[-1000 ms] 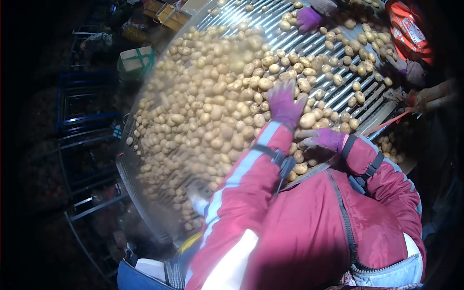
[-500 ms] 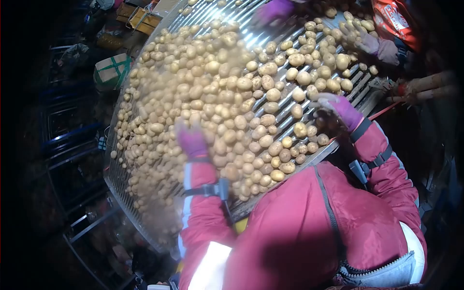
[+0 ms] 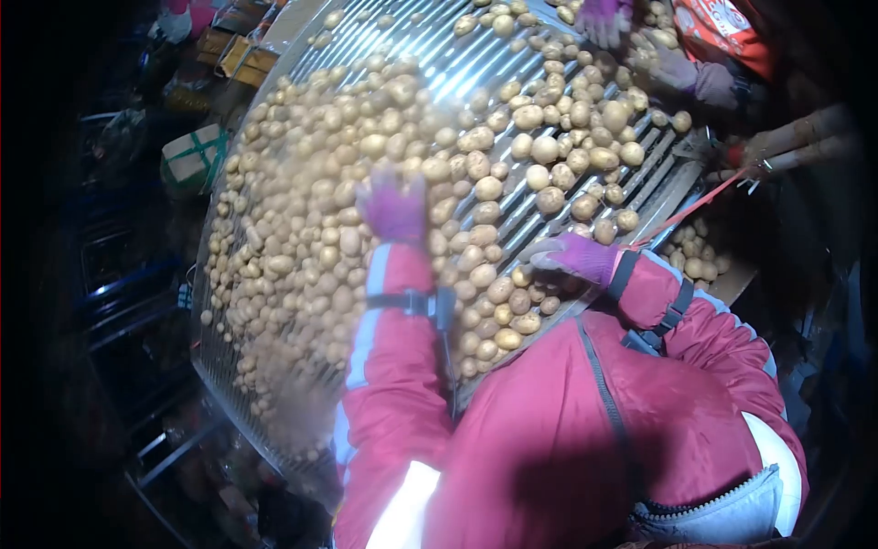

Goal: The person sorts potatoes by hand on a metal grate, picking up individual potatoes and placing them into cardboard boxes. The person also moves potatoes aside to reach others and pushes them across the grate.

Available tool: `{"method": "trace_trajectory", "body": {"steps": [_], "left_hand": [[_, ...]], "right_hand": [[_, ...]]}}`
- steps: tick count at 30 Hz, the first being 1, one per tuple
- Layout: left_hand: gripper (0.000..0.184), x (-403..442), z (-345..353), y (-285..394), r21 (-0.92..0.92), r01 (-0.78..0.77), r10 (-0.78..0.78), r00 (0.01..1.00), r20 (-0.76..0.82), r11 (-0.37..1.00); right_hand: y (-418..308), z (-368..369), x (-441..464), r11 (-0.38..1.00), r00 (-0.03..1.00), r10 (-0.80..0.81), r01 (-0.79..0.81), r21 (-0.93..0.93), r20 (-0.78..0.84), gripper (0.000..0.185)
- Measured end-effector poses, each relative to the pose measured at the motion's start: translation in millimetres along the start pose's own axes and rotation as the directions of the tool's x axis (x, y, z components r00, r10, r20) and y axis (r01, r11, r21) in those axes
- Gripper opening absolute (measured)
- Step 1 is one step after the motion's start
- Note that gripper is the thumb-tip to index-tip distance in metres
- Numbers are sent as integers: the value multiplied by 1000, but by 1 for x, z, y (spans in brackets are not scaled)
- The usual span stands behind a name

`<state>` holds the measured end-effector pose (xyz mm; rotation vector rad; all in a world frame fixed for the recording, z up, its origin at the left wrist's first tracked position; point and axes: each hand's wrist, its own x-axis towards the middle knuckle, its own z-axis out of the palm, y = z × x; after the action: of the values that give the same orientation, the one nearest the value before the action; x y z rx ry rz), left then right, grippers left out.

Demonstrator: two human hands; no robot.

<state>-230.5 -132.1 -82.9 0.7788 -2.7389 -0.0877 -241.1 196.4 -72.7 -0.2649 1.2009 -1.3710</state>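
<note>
Potatoes [image 3: 320,220] lie in a thick layer over a slatted metal table [image 3: 654,178]. My left hand [image 3: 393,209], in a purple glove with pale fingertips, rests among the potatoes near the middle, fingers stretched out and apart. Lower on the right side, my right hand [image 3: 578,257] wears a matching glove and reaches left over potatoes near the table's front edge. Its fingers are extended, and no held potato shows in either hand. Dust blurs part of the pile.
Another person's gloved hands [image 3: 605,20] [image 3: 675,71] are over the far right of the table, beside a red bag [image 3: 722,32]. A red cord [image 3: 700,203] runs along the right edge. More potatoes [image 3: 695,252] lie beyond that edge. A green-strapped box [image 3: 194,157] stands at left.
My left hand has moved up and right across the pile. My right hand has come down and left toward the front edge. Another person's purple glove has shifted right, and some potatoes have moved.
</note>
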Motion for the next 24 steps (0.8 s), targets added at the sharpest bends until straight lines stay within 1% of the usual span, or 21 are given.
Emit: {"method": "trace_trajectory", "body": {"steps": [2, 4, 5, 6, 7, 8, 9, 10, 11, 12, 13, 14, 15, 16, 17, 19, 20, 21, 22, 23, 24], "left_hand": [[67, 18, 21, 39, 77, -10, 0, 992, 129, 997], [62, 29, 32, 75, 25, -84, 82, 992, 94, 996], [57, 36, 30, 92, -301, -58, 132, 963, 233, 952], [54, 30, 49, 112, -178, -259, 263, 965, -2, 949], [53, 32, 52, 135, -287, -292, 343, 928, 148, 912], [54, 23, 26, 162, -248, -350, 407, 881, 242, 904], [60, 23, 15, 182, -332, -374, 483, 796, 364, 866], [62, 4, 31, 196, -478, -371, 493, 856, 156, 796], [64, -10, 46, 199, -668, -255, 507, 836, 211, 699], [67, -21, 31, 201, -812, -113, 529, 807, 261, 573], [65, -29, 19, 195, -799, -170, 530, 822, 207, 576], [63, -35, 7, 182, -781, -227, 532, 833, 153, 581], [62, -41, -6, 167, -757, -283, 534, 839, 101, 588], [57, -43, -25, 151, -820, -140, 456, 876, 159, 555], [52, -42, -43, 133, -864, 1, 376, 900, 221, 504], [46, -45, -45, 71, -743, -198, 327, 945, 30, 640], [47, -49, -48, 38, -625, -247, 304, 952, -16, 740], [48, -54, -50, 4, -490, -280, 286, 956, -63, 826], [52, -56, -50, -33, -399, -199, 202, 979, -33, 895], [58, -62, -63, -64, -333, -48, 66, 997, 42, 942], [58, -67, -69, -96, -198, -9, 15, 999, 30, 980]], "right_hand": [[6, 0, 2, 995, 997, -75, 75, -73, -2, 43], [1, -7, -1, 989, 992, -120, 116, -97, -35, 44], [-2, -8, -5, 991, 991, -119, 114, -72, -66, 44], [-6, -11, -10, 977, 979, -186, 175, -125, -86, 43], [-11, -14, -14, 956, 962, -253, 231, -181, -105, 42], [-15, -16, -19, 929, 940, -317, 282, -239, -124, 42], [-20, -21, -25, 979, 952, -203, 193, -65, -230, 41], [-26, -26, -32, 986, 947, -72, 115, 118, -313, 40], [-36, -33, -39, 969, 896, -144, 214, 125, -420, 39], [-50, -45, -47, 951, 885, -113, 228, 209, -452, 37], [-38, -85, -43, 952, 807, -304, 238, -192, -507, 36], [-61, -87, -54, 897, 634, -397, 114, -427, -664, 34], [-54, -114, -53, 923, 566, -386, 228, -311, -729, 37], [-74, -121, -57, 870, 529, -492, 307, -385, -691, 43], [-72, -141, -50, 869, 474, -494, 295, -397, -729, 48], [-59, -197, -29, 777, 454, -567, 19, -629, -687, 46], [-53, -210, -15, 689, 454, -604, -117, -716, -655, 45], [-48, -206, -3, 644, 469, -617, -160, -748, -632, 44], [-45, -199, 7, 595, 482, -630, -203, -778, -608, 44], [-44, -193, 14, 541, 495, -643, -247, -804, -585, 43], [-47, -186, 17, 519, 529, -636, -246, -818, -563, 43]]}}
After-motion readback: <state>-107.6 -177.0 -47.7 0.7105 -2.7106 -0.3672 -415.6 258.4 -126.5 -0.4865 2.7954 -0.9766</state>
